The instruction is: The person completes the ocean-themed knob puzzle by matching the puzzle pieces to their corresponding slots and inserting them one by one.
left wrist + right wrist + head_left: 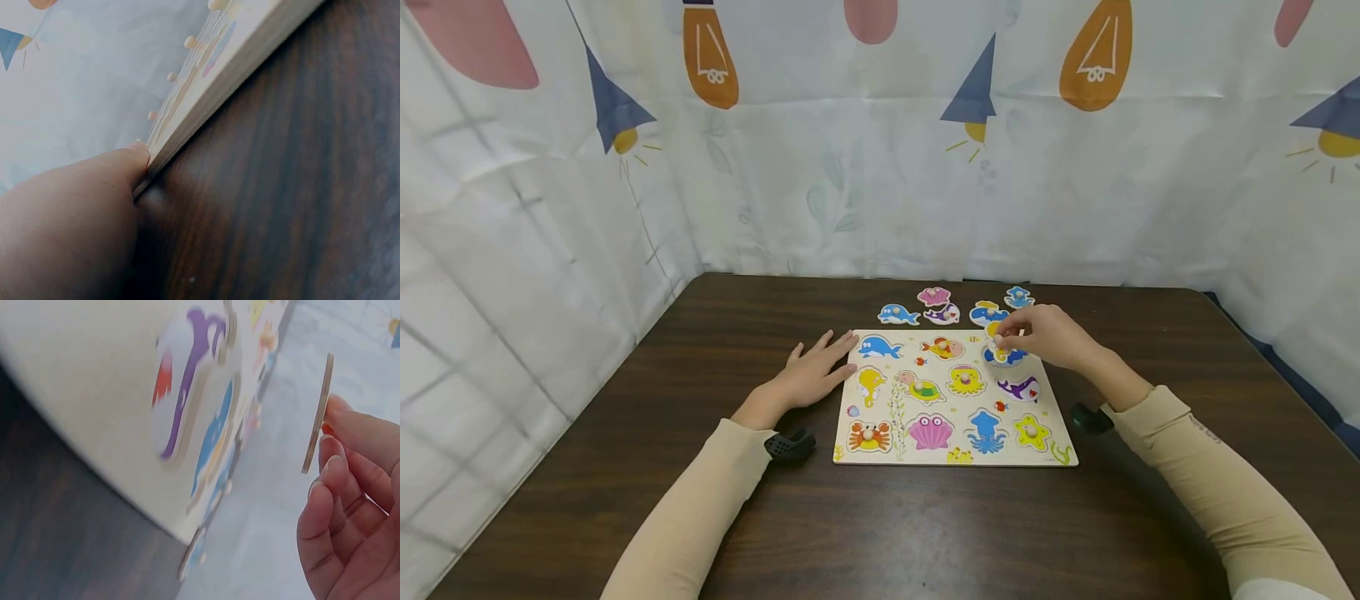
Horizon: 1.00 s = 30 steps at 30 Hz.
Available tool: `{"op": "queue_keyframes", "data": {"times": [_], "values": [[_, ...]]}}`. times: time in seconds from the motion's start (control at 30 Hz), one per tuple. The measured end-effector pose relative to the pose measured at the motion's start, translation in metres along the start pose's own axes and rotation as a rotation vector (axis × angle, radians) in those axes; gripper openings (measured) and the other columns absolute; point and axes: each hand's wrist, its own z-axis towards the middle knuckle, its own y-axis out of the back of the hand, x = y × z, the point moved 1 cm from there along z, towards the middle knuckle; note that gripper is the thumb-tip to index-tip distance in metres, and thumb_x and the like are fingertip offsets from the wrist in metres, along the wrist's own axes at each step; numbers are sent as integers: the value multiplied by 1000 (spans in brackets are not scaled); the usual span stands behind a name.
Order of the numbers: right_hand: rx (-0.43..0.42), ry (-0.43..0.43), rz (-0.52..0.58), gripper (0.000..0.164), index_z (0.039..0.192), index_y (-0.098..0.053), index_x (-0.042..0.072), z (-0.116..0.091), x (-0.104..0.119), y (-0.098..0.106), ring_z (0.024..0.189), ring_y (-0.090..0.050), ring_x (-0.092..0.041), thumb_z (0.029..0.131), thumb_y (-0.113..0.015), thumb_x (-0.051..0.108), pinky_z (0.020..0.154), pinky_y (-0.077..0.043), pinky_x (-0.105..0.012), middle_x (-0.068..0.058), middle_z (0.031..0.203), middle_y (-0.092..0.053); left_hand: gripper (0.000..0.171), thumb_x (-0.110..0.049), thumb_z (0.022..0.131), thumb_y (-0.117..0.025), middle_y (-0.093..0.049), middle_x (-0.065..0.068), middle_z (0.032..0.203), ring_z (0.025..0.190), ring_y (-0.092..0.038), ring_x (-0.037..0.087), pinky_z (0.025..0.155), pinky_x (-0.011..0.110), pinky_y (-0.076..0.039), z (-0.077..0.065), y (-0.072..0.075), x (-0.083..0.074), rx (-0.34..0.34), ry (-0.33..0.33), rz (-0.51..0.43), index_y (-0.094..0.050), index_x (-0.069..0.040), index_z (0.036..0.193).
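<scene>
A wooden sea-animal puzzle board [955, 457] lies flat on the table. Above its far right corner my right hand [1037, 333] pinches a thin yellow puzzle piece [993, 333], seahorse-like in shape; the right wrist view shows this piece [317, 415] edge-on between thumb and fingers, raised off the board. At the left edge my left hand [811, 373] lies with fingers spread, and its thumb [139, 153] touches the board's side. Knobbed pieces, such as the crab [869, 437], turtle [922, 388] and starfish [1032, 432], sit in the board. The seahorse picture [871, 387] has no knob.
Beyond the board lie loose pieces: a light blue whale [898, 315], a pink shell [933, 296], a purple whale [942, 314], a dark blue whale [987, 314] and a blue squid [1018, 297]. A patterned curtain [880, 192] hangs behind the dark wooden table [880, 533].
</scene>
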Motion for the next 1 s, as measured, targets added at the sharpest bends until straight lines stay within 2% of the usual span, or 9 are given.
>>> {"op": "queue_keyframes", "data": {"times": [0.3, 0.63, 1.0], "values": [[46, 8, 25, 19, 108, -79, 8, 3, 15, -15, 77, -54, -20, 93, -79, 19, 65, -47, -32, 2, 89, -71, 66, -44, 110, -45, -15, 4, 171, 157, -5, 34, 116, 71, 2, 0, 1, -1, -1, 2, 0, -22, -19, 166], [71, 104, 31, 13, 102, -80, 11, 4, 37, -24, 73, -54, -18, 90, -81, 16, 63, -46, -32, 5, 86, -71, 65, -43, 110, -45, -17, 4, 170, 156, -6, 35, 115, 72, 1, 0, 0, -1, -9, -1, 5, -23, -18, 166], [133, 151, 32, 7, 96, -78, 14, 12, 64, -36, 71, -55, -15, 92, -80, 19, 62, -47, -30, 6, 78, -65, 66, -43, 109, -46, -18, 5, 170, 156, -6, 36, 116, 72, 0, 0, 0, -1, -7, 3, 10, -23, -17, 166]]}}
